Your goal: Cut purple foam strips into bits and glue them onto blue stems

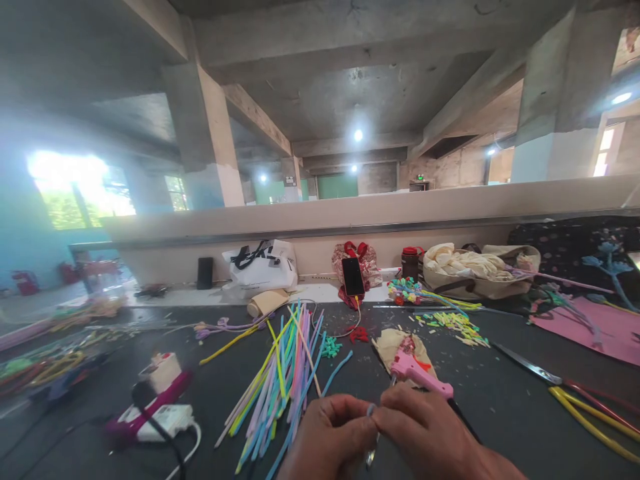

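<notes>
My left hand and my right hand meet at the near edge of the black tabletop, fingers pinched together. Between the fingertips shows a small bit of blue-grey pipe cleaner; most of it is hidden. Just beyond my right hand, a pink glue gun rests on a stained beige scrap. Under the hands a thin metal piece pokes out, too covered to name. A loose pile of pastel pipe cleaners lies left of my left hand.
Scissors with yellow and red handles lie at right. A power strip with cables sits left. Small cut pieces, a phone, a white bag, a bottle and a cloth bag line the back.
</notes>
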`<state>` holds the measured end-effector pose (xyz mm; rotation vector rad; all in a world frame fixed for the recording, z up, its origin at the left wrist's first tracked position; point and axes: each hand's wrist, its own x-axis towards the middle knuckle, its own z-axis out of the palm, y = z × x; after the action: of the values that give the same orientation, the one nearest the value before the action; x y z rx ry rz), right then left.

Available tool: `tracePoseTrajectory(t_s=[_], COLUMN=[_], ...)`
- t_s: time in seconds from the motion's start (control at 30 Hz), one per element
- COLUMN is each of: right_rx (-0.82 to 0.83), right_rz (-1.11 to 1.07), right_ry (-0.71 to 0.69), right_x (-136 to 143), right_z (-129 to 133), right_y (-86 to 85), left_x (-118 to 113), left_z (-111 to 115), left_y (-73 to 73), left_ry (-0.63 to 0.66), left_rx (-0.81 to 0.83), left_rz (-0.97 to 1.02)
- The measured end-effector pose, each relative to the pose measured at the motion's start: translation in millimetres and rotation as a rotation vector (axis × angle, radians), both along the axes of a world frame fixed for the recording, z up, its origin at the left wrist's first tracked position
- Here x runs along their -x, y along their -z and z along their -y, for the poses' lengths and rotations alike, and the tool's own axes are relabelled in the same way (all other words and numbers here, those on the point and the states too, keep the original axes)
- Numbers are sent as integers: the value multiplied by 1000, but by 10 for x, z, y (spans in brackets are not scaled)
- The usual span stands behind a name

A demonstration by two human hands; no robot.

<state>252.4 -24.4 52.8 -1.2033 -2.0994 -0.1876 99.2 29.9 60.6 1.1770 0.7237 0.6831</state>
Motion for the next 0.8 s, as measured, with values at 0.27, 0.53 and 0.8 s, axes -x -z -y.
tracePoseTrajectory(t_s=[0.27,0.53,0.8], right_rx=[-6,-219,140], right_rz=[-30,-124,-276], right_ry=[-51,-118,-210], right_x=[21,108,105], right_z=[16,42,112], right_y=[-104,-204,-321], left_x=[73,79,116], left_z=[55,156,146], left_y=[-96,-99,-81], left_ry=[56,-43,17], left_rx=[100,84,83], left_rz=[84,119,163])
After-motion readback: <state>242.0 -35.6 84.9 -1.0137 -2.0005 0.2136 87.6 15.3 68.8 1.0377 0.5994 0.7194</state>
